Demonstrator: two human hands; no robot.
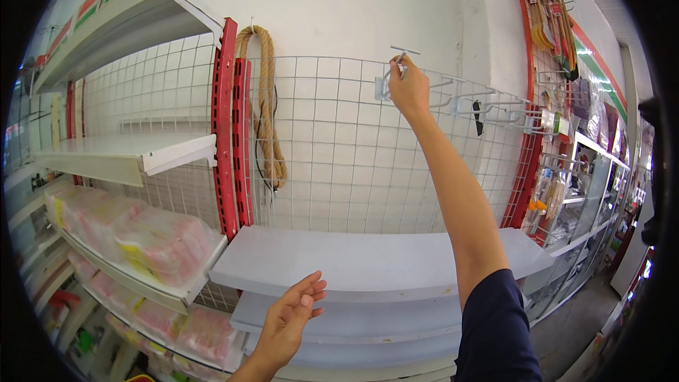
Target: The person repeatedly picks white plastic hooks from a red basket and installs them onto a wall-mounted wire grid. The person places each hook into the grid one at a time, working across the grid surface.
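My right hand (pixel 410 86) reaches up to the top of a white wire grid panel (pixel 338 102). Its fingers are closed on a metal display hook (pixel 404 50), whose crossbar end sticks out above the fist. Part of the hook is hidden by the fingers. To the right of that hand, several more display hooks (pixel 472 92) hang along the panel's upper rows. A small black item (pixel 479 119) hangs just below them. Lower down, my left hand (pixel 288 322) is held in front of the grey shelf (pixel 332 258), fingers loosely apart and nothing in them.
A coiled rope (pixel 267 106) hangs beside the red slotted upright (pixel 225 127). White shelves (pixel 127 152) stand at the left, with plastic-wrapped packs (pixel 166 240) on the lower ones. Brushes (pixel 541 28) and glass-fronted cabinets (pixel 590 201) line the right side.
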